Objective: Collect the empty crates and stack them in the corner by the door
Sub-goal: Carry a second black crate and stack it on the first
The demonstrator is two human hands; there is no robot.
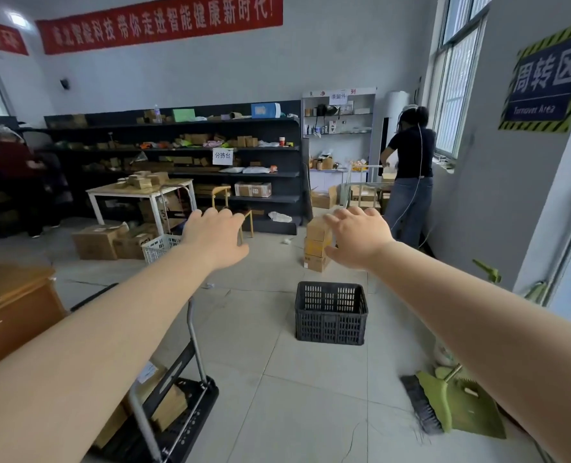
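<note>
Reading "Turnover Area", sign (544,78) hangs above black crate (331,312).

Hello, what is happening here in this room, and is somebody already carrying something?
Nobody is carrying anything yet. The person wearing the camera stretches both arms forward, left hand and right hand open and empty. A black plastic crate stands on the tiled floor just ahead, apparently empty and untouched. A white basket sits farther left by the cardboard boxes. Another person works at the window.
</note>
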